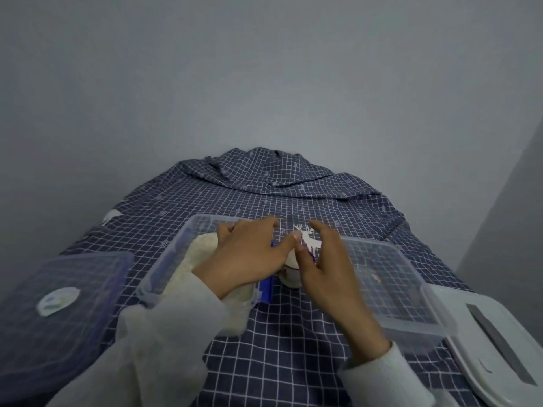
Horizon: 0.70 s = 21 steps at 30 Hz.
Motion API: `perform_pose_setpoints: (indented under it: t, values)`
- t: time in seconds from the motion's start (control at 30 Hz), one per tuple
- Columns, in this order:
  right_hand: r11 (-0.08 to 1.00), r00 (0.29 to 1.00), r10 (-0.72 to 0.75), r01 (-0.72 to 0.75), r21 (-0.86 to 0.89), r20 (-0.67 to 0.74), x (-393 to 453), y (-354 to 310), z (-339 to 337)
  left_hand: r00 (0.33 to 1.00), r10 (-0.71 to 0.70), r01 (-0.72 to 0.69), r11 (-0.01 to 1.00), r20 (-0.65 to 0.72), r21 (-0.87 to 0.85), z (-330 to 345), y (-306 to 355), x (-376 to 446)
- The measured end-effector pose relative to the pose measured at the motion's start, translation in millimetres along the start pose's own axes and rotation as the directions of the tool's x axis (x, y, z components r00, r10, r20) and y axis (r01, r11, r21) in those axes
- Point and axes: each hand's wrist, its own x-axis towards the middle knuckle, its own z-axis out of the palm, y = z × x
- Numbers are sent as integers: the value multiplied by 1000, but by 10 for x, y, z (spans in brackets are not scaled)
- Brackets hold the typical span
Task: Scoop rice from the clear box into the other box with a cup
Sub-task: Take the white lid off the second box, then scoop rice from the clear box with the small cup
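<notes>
Navy checked cloth [282, 342] covers the table in front of you, bunched into folds at the far end by the grey wall. Your left hand [249, 257] reaches across the near right corner of the clear box [176, 248], fingers loosely spread and holding nothing that can be seen. That box sits left of centre and holds a bed of white rice [194, 259]; a blue clip shows on its right side. Your right hand [326, 265] hovers just right of the left one, fingers parted and pointing forward, thumb tips nearly meeting. Between and partly under both hands stands the white cup [291, 277], on the cloth in the gap between the two boxes; whether either hand touches it cannot be told. The other box [411, 318], also transparent, lies to the right and looks empty. A clear lid [58, 312] with an oval sticker rests at far left, and a white lid [493, 342] lies at far right.
</notes>
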Motion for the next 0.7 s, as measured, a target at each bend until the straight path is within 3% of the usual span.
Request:
perform_pose_setpoints:
  t: [0.23,0.47,0.7]
  values:
    - [983,984,177,-177,39,12,42,122,368,996,-85,85,996,-15,3,-158,-508,-57]
    - [920,924,383,-381,87,-9,76,346,586,982,-182,182,983,-44,1,-254,-948,-64]
    - [821,859,505,-508,261,85,115,535,613,951,-304,303,953,-58,-26,-269,-1234,-73]
